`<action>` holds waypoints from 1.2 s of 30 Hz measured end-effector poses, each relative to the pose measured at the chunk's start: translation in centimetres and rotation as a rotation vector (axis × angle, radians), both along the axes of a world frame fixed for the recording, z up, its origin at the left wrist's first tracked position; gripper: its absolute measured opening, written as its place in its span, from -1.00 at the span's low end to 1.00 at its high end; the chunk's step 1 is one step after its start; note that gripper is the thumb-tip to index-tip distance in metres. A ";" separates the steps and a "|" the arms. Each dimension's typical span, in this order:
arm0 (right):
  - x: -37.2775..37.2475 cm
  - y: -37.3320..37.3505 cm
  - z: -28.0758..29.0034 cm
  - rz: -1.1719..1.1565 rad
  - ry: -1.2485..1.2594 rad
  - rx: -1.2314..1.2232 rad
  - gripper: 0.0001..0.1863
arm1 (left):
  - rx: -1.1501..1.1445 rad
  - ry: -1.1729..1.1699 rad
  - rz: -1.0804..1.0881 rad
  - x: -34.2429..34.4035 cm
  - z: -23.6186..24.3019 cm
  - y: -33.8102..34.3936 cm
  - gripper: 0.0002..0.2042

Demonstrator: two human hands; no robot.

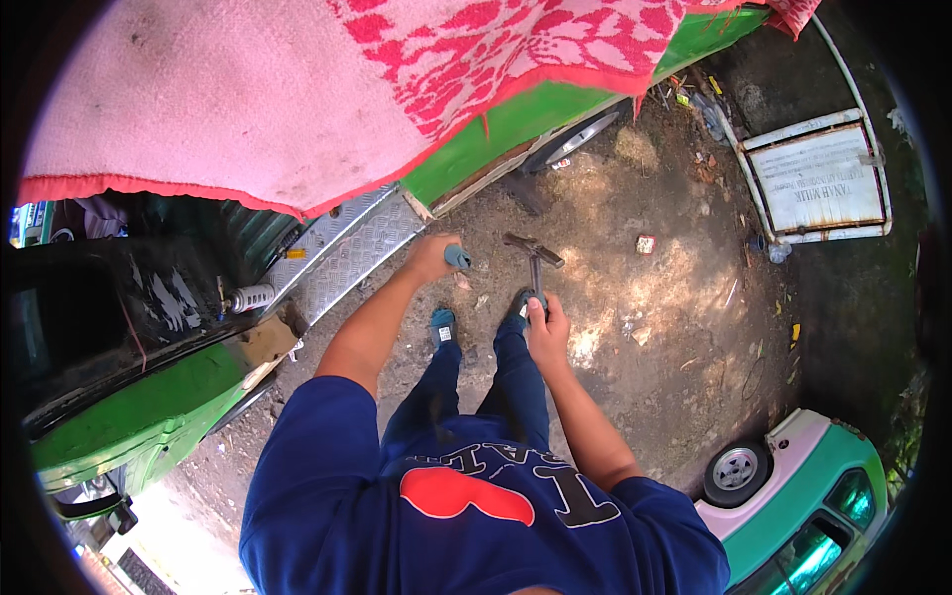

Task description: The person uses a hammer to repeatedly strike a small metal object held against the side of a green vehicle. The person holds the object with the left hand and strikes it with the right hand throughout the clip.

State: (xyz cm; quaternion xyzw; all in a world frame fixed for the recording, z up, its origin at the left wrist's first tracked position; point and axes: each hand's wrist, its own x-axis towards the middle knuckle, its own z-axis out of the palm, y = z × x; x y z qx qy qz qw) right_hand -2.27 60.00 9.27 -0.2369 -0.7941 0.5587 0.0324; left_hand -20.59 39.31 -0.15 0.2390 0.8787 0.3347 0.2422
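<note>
My left hand is closed on a small grey-blue object, too small to make out clearly. My right hand grips the handle of a metal hammer, its head raised at the far end. Both hands are over the dirt ground, above my shoes. Beside my left hand is a checker-plate metal step on the green vehicle.
A pink patterned cloth drapes over the vehicle. A spray can rests at the left. A rusty white sign leans at upper right, and a white-and-teal car stands at lower right. A small red-and-white pack lies on the ground.
</note>
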 end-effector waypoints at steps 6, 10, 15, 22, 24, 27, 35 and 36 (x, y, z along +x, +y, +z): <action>0.7 0.7 0.9 0.022 -0.053 -0.040 -0.72 | 0.113 0.071 -0.064 2.1 1.9 0.0 -0.71; 1.0 0.7 0.5 0.011 -0.083 -0.087 -0.72 | 0.107 0.098 -0.078 1.7 3.0 0.8 -0.74; 1.1 0.4 0.8 0.007 -0.085 -0.119 -0.74 | 0.093 0.139 -0.096 0.5 3.3 1.0 -0.71; 1.4 0.6 0.9 -0.003 -0.077 -0.120 -0.75 | 0.119 0.150 -0.136 -0.6 3.3 1.2 -0.66; 1.6 0.7 0.8 -0.003 -0.082 -0.116 -0.75 | 0.115 0.139 -0.140 -0.6 3.2 1.2 -0.65; 1.7 0.8 0.5 -0.004 -0.099 -0.121 -0.75 | 0.104 0.133 -0.136 -0.7 3.3 1.4 -0.65; 0.9 0.4 1.7 0.037 -0.098 -0.159 -0.71 | 0.168 0.120 -0.105 -0.8 3.5 1.4 -0.65; 1.0 0.2 1.7 0.069 -0.075 -0.096 -0.70 | 0.196 0.123 -0.104 -0.6 3.6 1.4 -0.65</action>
